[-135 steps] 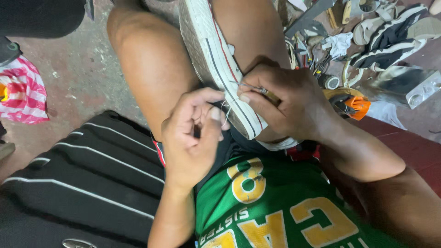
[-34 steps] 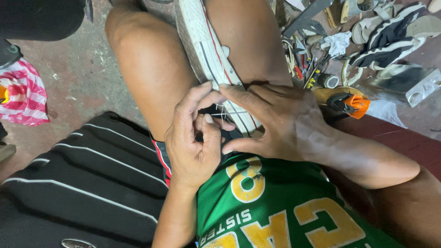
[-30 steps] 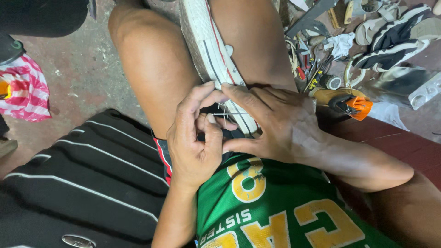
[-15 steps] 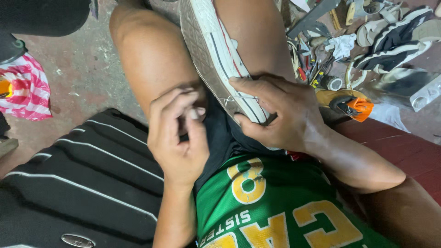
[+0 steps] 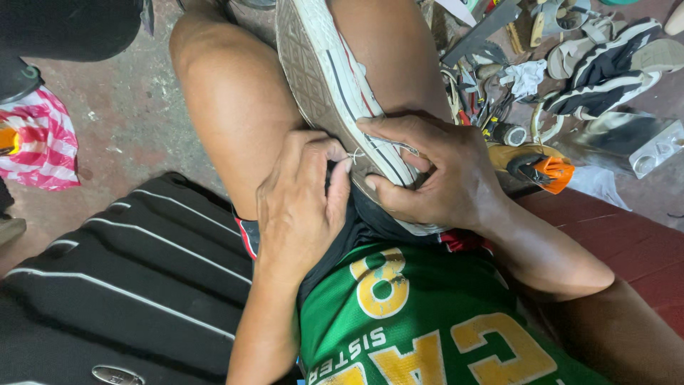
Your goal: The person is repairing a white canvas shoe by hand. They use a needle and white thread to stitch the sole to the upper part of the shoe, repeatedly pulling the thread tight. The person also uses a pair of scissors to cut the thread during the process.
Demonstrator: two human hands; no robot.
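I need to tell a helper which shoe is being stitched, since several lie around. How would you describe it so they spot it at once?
Start at the person's bare thighs: the shoe stands wedged between them, sole turned outward. The right hand clamps its heel end while the left hand pinches a pale thread at its edge. Unlike the dark sandals on the floor, it is whitish canvas with a patterned grey sole.

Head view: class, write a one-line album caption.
Right hand steadies a worn sneaker between the knees while left hand pinches white thread at its sole.
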